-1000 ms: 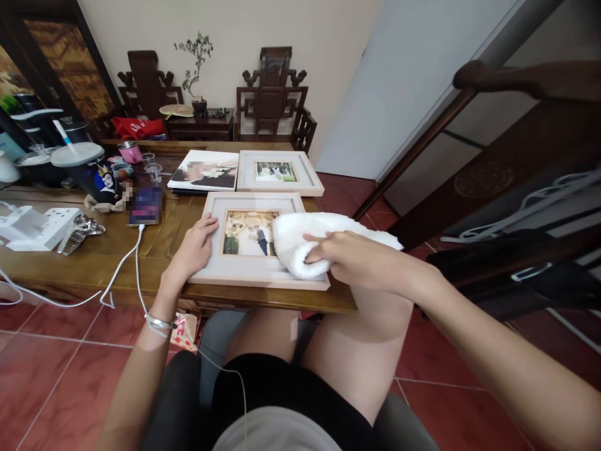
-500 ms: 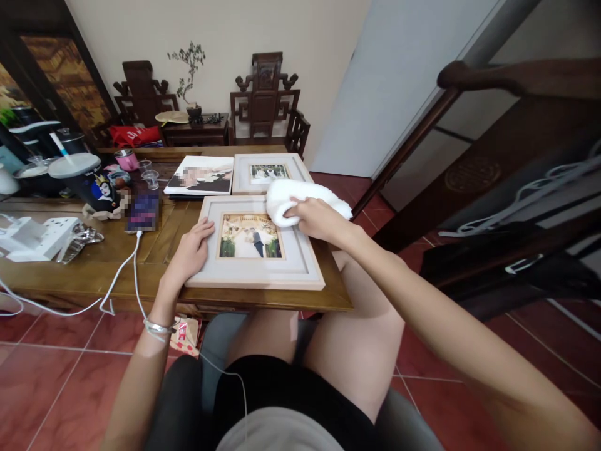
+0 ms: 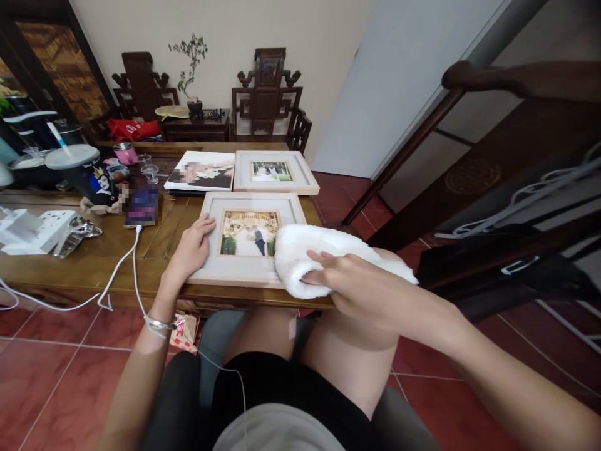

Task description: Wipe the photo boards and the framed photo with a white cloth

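A light wood picture frame (image 3: 246, 268) with a wedding photo inside lies flat at the table's front edge. Along its left side rests my left hand (image 3: 190, 249), with fingers bent over the rim and gripping it. My right hand (image 3: 345, 279) is closed on a folded white towel (image 3: 335, 241), one finger tucked into its rolled end. The towel covers the frame's lower right corner and hangs past the table edge. Behind lie a second framed photo (image 3: 275, 172) and a white-edged photo panel (image 3: 201, 170), both apart from my hands.
On the wooden table (image 3: 164, 250), a phone (image 3: 141, 207) is plugged into a white cable. A power strip (image 3: 44, 232), a dark lidded tumbler (image 3: 96, 178), a pink cup (image 3: 126, 155) and small clear cups (image 3: 150, 173) stand leftward. A dark chair (image 3: 474, 156) is at right.
My right hand has drawn the towel from the frame's upper right toward me, down to its lower right corner. The left hand stays on the frame's left side.
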`<state>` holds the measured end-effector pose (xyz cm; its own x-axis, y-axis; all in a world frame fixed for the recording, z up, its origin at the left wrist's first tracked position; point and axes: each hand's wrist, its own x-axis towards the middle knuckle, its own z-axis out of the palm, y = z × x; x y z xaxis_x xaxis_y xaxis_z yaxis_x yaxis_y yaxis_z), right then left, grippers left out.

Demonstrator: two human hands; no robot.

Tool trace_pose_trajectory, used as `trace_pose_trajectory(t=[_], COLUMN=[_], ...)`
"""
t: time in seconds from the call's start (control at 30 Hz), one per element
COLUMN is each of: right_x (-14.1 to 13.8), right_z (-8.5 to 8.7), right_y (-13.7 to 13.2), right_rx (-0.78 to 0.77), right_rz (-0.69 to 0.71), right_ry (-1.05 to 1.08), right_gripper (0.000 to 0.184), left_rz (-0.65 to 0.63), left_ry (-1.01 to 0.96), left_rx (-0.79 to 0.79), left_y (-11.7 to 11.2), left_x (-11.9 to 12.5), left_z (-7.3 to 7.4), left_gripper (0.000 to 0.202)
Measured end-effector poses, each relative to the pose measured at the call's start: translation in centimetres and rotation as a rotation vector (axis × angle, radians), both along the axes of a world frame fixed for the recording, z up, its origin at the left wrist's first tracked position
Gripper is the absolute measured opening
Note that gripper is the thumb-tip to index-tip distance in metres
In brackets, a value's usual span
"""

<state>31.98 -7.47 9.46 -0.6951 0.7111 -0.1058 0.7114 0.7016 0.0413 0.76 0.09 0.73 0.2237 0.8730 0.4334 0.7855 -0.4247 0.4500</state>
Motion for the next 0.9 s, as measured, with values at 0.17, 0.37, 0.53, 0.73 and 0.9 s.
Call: trace_pose_trajectory(t=[0.17, 0.37, 0.53, 0.73, 0.9], right_x=[-2.8, -8.7, -9.6, -2.8, 1.2], right_z=[0.6, 0.1, -0.8, -0.5, -0.1], right_y=[-0.1, 1.2, 1.2, -0.2, 2.7], right_rx=[-0.025, -0.08, -0.059, 0.015, 0.16], right_rz=[0.006, 0.148, 0.19, 0.013, -0.164], right_ry=[0.014, 0.031, 0.137, 0.077, 0.017], right_gripper=[0.045, 0.039, 0.044, 0.046, 0.053], left_rz=[-0.006, -0.007, -0.018, -0.028, -0.028], left_ry=[0.002, -0.002, 0.011, 0.016, 0.011], left_rx=[-0.002, 0.012, 0.009, 0.009, 0.003], left_y=[0.0, 0.1, 0.0, 0.1, 0.1], left_x=[0.0, -0.2, -0.2, -0.2, -0.2], left_z=[0.0, -0.1, 0.0, -0.1, -0.2], left_gripper=[0.045, 0.043, 0.042, 0.043, 0.044])
